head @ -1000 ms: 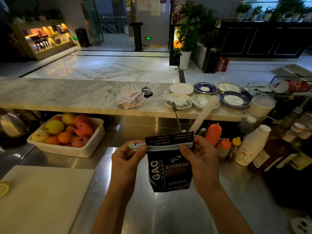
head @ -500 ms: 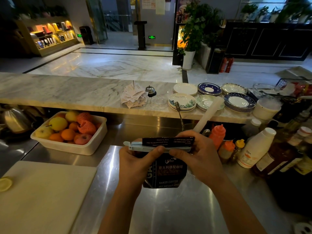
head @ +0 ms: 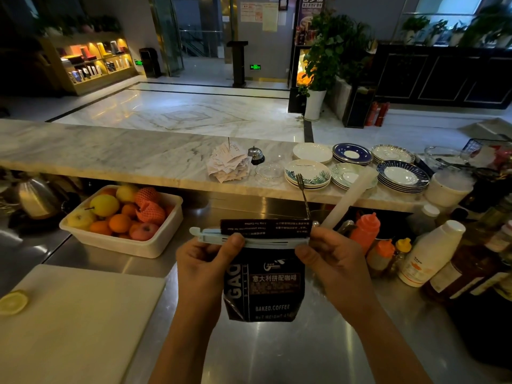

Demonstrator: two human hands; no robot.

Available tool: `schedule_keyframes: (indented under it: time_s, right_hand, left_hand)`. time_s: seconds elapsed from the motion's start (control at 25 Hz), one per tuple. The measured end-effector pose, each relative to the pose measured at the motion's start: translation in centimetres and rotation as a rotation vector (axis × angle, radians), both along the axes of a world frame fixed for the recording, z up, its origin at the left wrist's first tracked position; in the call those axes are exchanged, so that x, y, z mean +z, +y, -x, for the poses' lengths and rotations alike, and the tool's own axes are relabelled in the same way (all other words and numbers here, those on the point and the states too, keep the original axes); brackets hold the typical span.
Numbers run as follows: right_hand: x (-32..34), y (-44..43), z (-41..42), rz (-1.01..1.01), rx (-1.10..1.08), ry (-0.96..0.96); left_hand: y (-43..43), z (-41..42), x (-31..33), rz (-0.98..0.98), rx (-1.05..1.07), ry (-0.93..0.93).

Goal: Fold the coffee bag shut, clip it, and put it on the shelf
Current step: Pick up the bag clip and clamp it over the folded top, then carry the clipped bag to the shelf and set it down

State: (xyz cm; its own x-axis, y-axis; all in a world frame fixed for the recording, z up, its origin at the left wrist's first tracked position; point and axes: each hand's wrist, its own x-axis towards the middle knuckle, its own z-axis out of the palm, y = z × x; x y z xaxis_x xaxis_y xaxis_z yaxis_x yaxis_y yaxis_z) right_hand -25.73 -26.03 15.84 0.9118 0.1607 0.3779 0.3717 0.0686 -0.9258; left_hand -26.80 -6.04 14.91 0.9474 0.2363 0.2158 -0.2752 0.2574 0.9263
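A black coffee bag point(head: 271, 289) with white lettering hangs upright above the steel counter, its top folded over. A long pale blue clip point(head: 243, 239) lies across the fold. My left hand point(head: 205, 261) pinches the clip's left part with thumb on the front. My right hand point(head: 332, 256) grips the clip's right end and the bag's top corner. The clip's left tip sticks out past the bag. Whether the clip is latched I cannot tell.
A white tub of fruit point(head: 124, 220) stands to the left, a white cutting board point(head: 72, 322) with a lemon slice at front left. Squeeze bottles point(head: 365, 231) and sauce bottles point(head: 432, 253) crowd the right. Stacked plates point(head: 307, 176) sit on the marble ledge point(head: 110, 159) behind.
Both hands pressed in over the clip half a second ago, covering much of the bag. Now they have drawn apart to the clip's ends and the bag's front shows again.
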Motion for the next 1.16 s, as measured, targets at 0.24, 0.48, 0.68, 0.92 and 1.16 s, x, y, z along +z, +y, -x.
schedule_keyframes:
  time_s: [0.24, 0.48, 0.68, 0.92, 1.16]
  right_hand:
    - [-0.6, 2.3, 0.2, -0.136, -0.127, 0.020]
    - [-0.4, 5.9, 0.7, -0.080, -0.139, -0.006]
    - [-1.6, 9.4, 1.3, 0.029, -0.085, 0.043]
    - [-2.5, 14.0, 1.8, 0.012, -0.136, 0.058]
    - [-2.2, 16.6, 1.2, -0.018, -0.132, 0.104]
  left_hand:
    - [1.3, 0.2, 0.1, -0.109, -0.110, -0.073]
    - [3.8, 0.7, -1.8, -0.097, -0.010, -0.056]
    - [7.9, 0.9, -2.2, -0.016, 0.032, -0.069]
    - [11.9, 1.7, -3.2, -0.041, 0.038, -0.065]
    - [14.8, 4.4, -4.5, -0.211, -0.035, 0.107]
